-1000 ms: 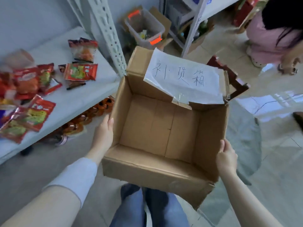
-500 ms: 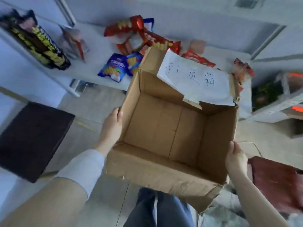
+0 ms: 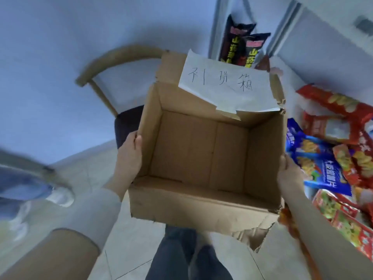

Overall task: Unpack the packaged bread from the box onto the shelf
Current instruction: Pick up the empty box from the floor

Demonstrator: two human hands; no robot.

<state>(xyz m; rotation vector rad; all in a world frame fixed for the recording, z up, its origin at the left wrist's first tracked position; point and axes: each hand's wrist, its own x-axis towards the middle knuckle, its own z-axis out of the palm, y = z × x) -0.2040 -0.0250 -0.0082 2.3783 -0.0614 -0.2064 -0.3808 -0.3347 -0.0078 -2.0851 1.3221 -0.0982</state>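
Box [image 3: 191,203] held up in front of me, open side up, bare cardboard floor showing. My L hand [image 3: 131,156] on box's left wall, thumb over rim, fingers gripping. R hand [image 3: 288,174] grips box's right wall, fingers hidden behind it. Paper label [image 3: 226,87] w/ handwriting on box's far flap. Snack packets [image 3: 323,164] heaped just right of box; can't tell which is bread. Chair [image 3: 125,122] behind box, to left.

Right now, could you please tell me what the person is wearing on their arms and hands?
The left hand and right hand are bare: no gloves, rings or watch visible. A pale grey-white sleeve covers the left forearm down to the wrist; the right forearm shows no such sleeve.
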